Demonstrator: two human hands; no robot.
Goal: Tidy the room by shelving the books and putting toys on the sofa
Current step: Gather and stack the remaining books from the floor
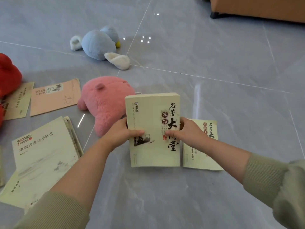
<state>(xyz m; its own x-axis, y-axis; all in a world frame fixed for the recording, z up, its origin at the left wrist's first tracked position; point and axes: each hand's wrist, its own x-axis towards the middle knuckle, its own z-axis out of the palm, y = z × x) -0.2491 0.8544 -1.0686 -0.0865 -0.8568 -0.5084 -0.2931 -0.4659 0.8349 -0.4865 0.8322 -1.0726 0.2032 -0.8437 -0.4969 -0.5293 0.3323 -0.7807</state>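
So I've got one book [153,116] in both hands right now. My left hand [121,132] is curled round its left edge and my right hand [187,132] round the right edge, with both thumbs pressed on the front cover. I'm using two hands because it's a fat paperback, and I'd guess it flops open if you pinch it by one corner. It's tipped up toward me with the top edge showing. I honestly can't tell whether the bottom edge is off the floor [222,66] or resting on it.

Just beside it on the right is a second book [203,156], which looks like the same series. It's flat on the tiles and partly hidden by my right wrist. My thinking would be to stack the two and carry one pile rather than make a trip per book. There's no shelf in view, though.

The other stuff is scattered to my left: a big pale book [42,154] and a pink book [54,98]. The pink toy [105,103] lies just behind the book I'm holding, the blue toy [97,45] is farther back, and the red toy [8,76] is at the left edge. All of them are on the floor, well apart from the sofa [257,9] up in the corner, so the toy part isn't done yet.
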